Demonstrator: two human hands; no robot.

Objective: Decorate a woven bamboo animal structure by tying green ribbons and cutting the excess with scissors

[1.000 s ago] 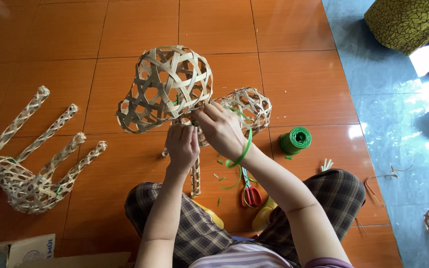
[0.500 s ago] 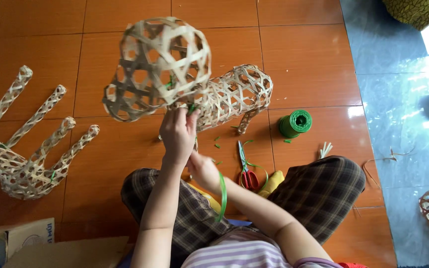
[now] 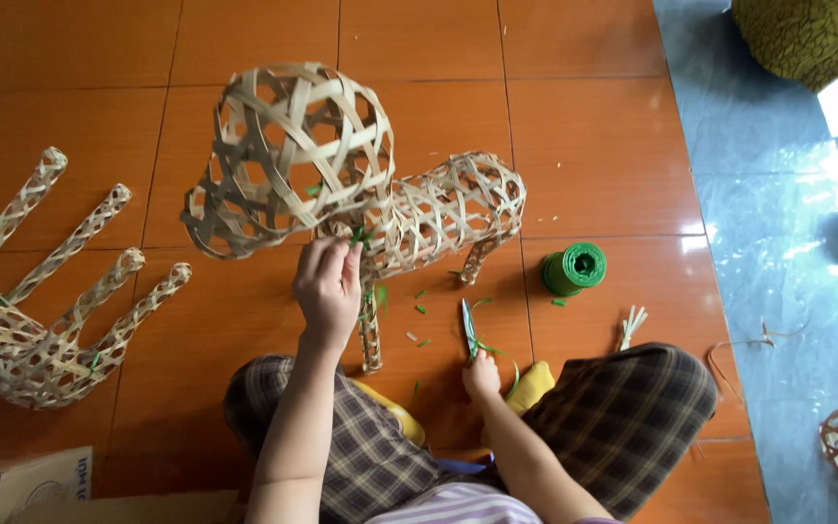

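Bamboo lattice animal figure (image 3: 380,194) was steadied at its green tie by my pinching left hand (image 3: 330,286); my right hand (image 3: 482,374) gripped the scissors (image 3: 468,330) on the floor.

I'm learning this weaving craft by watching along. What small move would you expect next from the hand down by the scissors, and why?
Probably lifting the scissors up to the neck joint. The right hand rests on them on the floor, while the left hand pinches green tie ends sticking out of the woven bamboo animal. Green snippets below suggest trimming.
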